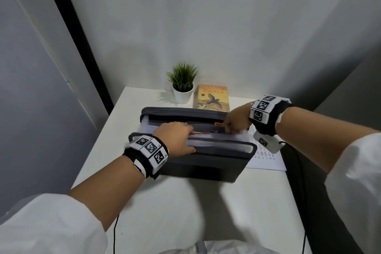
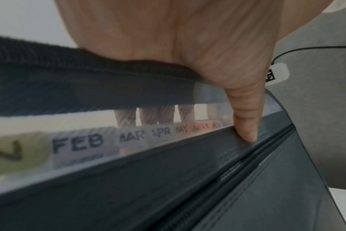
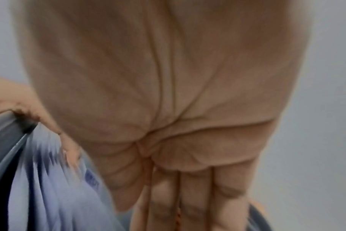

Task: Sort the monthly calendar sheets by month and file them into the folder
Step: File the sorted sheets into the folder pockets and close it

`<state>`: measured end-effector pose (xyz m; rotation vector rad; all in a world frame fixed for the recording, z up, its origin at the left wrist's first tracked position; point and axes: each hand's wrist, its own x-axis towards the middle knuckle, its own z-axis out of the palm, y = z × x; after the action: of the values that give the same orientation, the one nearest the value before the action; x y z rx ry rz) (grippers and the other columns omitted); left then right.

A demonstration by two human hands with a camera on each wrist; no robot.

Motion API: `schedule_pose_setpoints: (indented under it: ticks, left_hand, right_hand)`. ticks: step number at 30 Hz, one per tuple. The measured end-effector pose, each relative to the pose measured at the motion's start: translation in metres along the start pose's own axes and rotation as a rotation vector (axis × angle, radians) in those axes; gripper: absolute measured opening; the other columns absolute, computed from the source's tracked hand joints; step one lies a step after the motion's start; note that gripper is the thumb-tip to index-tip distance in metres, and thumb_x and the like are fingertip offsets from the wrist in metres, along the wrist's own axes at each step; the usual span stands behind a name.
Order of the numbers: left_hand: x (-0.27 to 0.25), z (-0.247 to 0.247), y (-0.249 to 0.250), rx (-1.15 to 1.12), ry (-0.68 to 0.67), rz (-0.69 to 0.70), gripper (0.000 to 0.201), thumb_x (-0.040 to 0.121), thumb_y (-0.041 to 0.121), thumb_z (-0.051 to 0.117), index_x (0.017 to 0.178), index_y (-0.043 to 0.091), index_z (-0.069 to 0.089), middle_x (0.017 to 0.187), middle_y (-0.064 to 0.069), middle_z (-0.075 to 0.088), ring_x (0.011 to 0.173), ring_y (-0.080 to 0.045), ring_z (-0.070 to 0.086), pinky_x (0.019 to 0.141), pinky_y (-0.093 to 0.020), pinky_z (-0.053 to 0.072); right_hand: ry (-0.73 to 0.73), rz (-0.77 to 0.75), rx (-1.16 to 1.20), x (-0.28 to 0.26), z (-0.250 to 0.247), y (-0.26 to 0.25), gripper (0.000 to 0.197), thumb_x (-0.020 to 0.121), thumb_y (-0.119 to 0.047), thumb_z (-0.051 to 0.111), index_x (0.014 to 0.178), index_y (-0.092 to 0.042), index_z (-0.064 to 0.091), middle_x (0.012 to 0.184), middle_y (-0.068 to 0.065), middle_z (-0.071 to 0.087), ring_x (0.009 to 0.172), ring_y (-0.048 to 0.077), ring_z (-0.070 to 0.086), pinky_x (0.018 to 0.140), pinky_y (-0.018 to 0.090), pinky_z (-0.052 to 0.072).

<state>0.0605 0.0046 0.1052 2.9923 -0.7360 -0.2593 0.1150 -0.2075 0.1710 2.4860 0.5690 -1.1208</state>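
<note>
Surface: a white table [image 1: 127, 171] set against a pale grey wall, with a dark vertical strip on the wall to the left.
Folder: a grey expanding folder [image 1: 206, 163] stands open mid-table; its tabs [image 2: 77, 143] read FEB, MAR, APR, MAY and onward.
Left hand: the left hand [image 1: 175, 136] grips the folder's near wall, fingers inside the pockets, thumb [image 2: 245, 121] pressed on the outer face.
Right hand: the right hand [image 1: 235, 119] reaches into the far-right pockets, fingers [image 3: 198, 200] straight among the dividers; whether it pinches a sheet I cannot tell.
Calendar sheets: printed sheets [image 1: 266, 159] lie flat just right of the folder, partly under the right wrist.
Behind: a potted plant [image 1: 182, 84] and a book [image 1: 212, 97] stand beyond the folder, near the wall.
</note>
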Motion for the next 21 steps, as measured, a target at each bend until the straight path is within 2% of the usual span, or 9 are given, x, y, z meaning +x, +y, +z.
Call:
schedule_pose_setpoints:
  ticks: [2,3,6,9,12,15,18,21]
  left_hand:
    - [-0.001,0.0,0.001,0.008,0.01,-0.012,0.052,0.08,0.062,0.056,0.121,0.03,0.057,0.111,0.005,0.064,0.099,-0.021,0.061,0.078,-0.035,0.047]
    - [-0.001,0.0,0.002,0.017,0.014,-0.02,0.052,0.08,0.062,0.055,0.121,0.03,0.058,0.109,0.004,0.065,0.097,-0.021,0.062,0.076,-0.034,0.047]
    - [-0.002,0.001,0.003,0.034,0.009,-0.03,0.051,0.081,0.063,0.054,0.12,0.029,0.058,0.108,0.002,0.066,0.097,-0.022,0.062,0.073,-0.033,0.046]
    - [0.0,0.0,0.002,0.012,0.002,-0.029,0.056,0.08,0.063,0.056,0.123,0.028,0.057,0.115,0.006,0.058,0.1,-0.02,0.06,0.08,-0.036,0.05]
    - [0.004,-0.004,0.001,-0.014,-0.036,-0.04,0.063,0.075,0.064,0.061,0.127,0.028,0.054,0.115,0.007,0.053,0.101,-0.02,0.06,0.081,-0.036,0.049]
    - [0.01,-0.008,-0.001,0.003,-0.101,-0.03,0.065,0.074,0.061,0.066,0.13,0.031,0.053,0.112,0.007,0.051,0.099,-0.02,0.059,0.079,-0.034,0.049]
    - [0.015,-0.009,-0.001,0.041,-0.127,-0.019,0.055,0.08,0.049,0.066,0.13,0.03,0.055,0.116,0.006,0.053,0.101,-0.021,0.059,0.081,-0.036,0.049]
    - [0.018,-0.007,-0.003,0.044,-0.106,-0.024,0.045,0.082,0.043,0.064,0.124,0.029,0.057,0.116,0.006,0.056,0.102,-0.022,0.059,0.08,-0.037,0.05]
  right_hand:
    - [0.135,0.004,0.074,-0.006,0.016,0.01,0.032,0.097,-0.009,0.039,0.117,0.002,0.06,0.113,0.019,0.064,0.098,0.034,0.06,0.083,0.036,0.049]
    - [0.204,0.009,0.117,-0.007,0.024,0.014,0.031,0.097,-0.01,0.04,0.116,0.003,0.06,0.116,0.021,0.063,0.104,0.036,0.059,0.086,0.039,0.048]
    - [0.388,0.034,0.273,-0.003,0.044,0.02,0.028,0.095,-0.015,0.045,0.119,-0.008,0.058,0.113,0.015,0.063,0.094,0.029,0.058,0.079,0.033,0.045]
    - [0.442,0.047,0.362,0.001,0.053,0.022,0.031,0.096,-0.014,0.044,0.125,-0.017,0.054,0.117,0.008,0.06,0.101,0.026,0.056,0.087,0.033,0.046]
    - [0.449,-0.007,0.359,-0.001,0.057,0.018,0.029,0.095,-0.013,0.043,0.117,-0.017,0.063,0.118,0.004,0.061,0.105,0.024,0.057,0.092,0.035,0.047]
    - [0.506,-0.061,0.385,0.002,0.055,0.023,0.024,0.094,-0.013,0.048,0.101,-0.018,0.07,0.104,0.002,0.064,0.093,0.021,0.061,0.087,0.034,0.049]
    - [0.602,-0.019,0.748,0.007,0.053,0.059,0.022,0.093,-0.015,0.051,0.087,-0.023,0.07,0.087,-0.007,0.063,0.074,0.012,0.056,0.072,0.029,0.047]
    - [0.693,0.128,1.255,0.02,0.08,0.106,0.02,0.094,-0.015,0.05,0.085,-0.019,0.067,0.087,-0.001,0.062,0.076,0.015,0.052,0.071,0.029,0.044]
